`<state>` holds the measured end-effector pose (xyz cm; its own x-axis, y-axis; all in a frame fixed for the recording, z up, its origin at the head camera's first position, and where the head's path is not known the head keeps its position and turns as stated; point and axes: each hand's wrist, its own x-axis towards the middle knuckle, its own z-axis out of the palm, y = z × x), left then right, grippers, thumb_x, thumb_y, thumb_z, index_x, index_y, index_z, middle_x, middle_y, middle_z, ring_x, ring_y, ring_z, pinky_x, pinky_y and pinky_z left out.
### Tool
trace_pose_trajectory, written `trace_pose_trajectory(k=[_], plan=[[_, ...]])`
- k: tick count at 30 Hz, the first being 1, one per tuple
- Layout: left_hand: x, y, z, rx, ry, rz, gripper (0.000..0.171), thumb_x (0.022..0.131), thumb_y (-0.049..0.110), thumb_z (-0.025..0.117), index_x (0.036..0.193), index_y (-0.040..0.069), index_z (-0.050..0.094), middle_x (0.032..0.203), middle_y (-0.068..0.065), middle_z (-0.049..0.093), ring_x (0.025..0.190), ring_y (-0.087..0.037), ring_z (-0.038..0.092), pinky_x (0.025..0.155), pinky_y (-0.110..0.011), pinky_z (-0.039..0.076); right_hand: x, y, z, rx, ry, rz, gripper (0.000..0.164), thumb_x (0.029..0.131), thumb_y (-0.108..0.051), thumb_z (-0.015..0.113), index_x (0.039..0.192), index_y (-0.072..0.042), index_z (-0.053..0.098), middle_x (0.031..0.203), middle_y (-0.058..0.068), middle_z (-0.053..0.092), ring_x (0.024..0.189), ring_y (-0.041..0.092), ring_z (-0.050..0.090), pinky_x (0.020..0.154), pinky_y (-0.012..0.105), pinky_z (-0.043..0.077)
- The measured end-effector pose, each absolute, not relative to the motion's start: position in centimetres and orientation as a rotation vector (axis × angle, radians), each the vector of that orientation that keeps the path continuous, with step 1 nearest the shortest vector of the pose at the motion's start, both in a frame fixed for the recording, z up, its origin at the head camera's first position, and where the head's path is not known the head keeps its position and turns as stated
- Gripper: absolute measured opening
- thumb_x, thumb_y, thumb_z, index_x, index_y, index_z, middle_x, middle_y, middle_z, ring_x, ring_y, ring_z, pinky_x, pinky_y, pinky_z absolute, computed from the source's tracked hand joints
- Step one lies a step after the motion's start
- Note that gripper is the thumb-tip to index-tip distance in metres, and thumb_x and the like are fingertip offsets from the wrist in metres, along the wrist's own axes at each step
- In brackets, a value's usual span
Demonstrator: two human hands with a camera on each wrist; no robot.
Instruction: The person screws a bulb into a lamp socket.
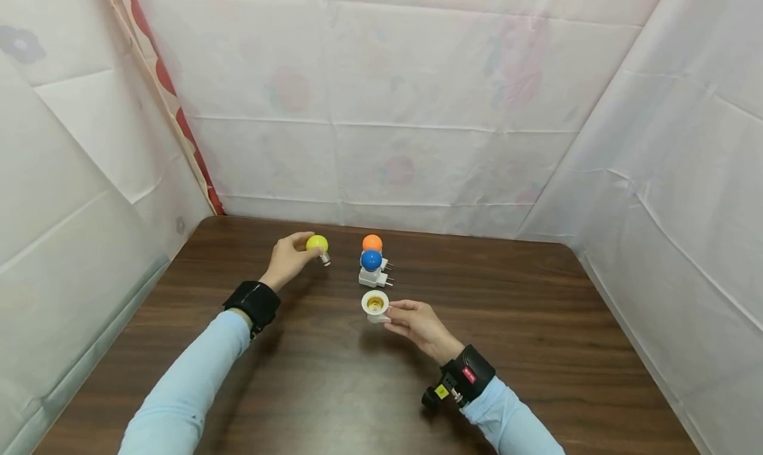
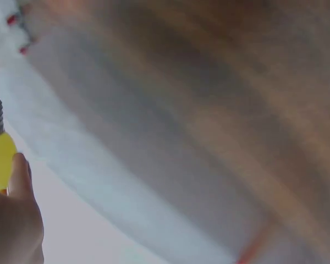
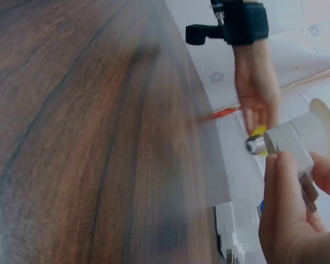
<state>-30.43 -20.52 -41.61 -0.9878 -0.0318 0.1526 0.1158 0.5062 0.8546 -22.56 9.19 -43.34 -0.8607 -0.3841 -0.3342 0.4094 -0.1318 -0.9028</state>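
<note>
Though L cam's blurry, I see L hand (image 1: 290,260) pinching yellow bulb (image 1: 317,244), prob tilted base-down, R hand (image 1: 422,324) gripping white socket (image 1: 375,316) nr blue bulb (image 1: 371,261)

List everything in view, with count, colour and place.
Table: one, dark brown, beneath
Sheeting: count unclear, white, back and sides
Strip: one, red, left rear corner
Plug sockets: two, white, on table
Blue bulb: one, blue, nearer socket
Orange bulb: one, orange, behind blue bulb
Yellow bulb: one, yellow, at left
Bulbless socket: one, white, near centre
Wrist straps: two, black, wrists
Sleeves: two, light blue, forearms
Left grip: one, bare, pinching yellow bulb
Right grip: one, bare, holding bulbless socket
</note>
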Motion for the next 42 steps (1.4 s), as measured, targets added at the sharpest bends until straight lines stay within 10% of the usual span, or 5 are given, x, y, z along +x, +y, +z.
trace_pose_trajectory(k=[16,42], plan=[[-23.6,-13.0,-36.3,-0.934,-2.338,-1.284,0.053,0.069,0.009,0.078,0.118,0.002,0.06,0.116,-0.011,0.061,0.107,-0.023,0.059,0.086,-0.034,0.052,-23.1,8.9,-42.3,0.018,1.646,-2.038,0.041,0.086,-0.011,0.064,0.12,0.007,0.051,0.103,0.01,0.064,0.089,0.016,0.065,0.089,0.034,0.049],[-22.3,-11.5,-38.5,-0.969,-2.365,-1.045,0.052,0.068,0.006,0.079,0.117,0.006,0.06,0.117,-0.006,0.061,0.11,-0.021,0.058,0.09,-0.032,0.049,-22.9,8.8,-42.1,0.057,1.62,-2.045,0.041,0.085,-0.014,0.065,0.118,0.006,0.053,0.098,0.007,0.063,0.086,0.013,0.064,0.085,0.029,0.052]])
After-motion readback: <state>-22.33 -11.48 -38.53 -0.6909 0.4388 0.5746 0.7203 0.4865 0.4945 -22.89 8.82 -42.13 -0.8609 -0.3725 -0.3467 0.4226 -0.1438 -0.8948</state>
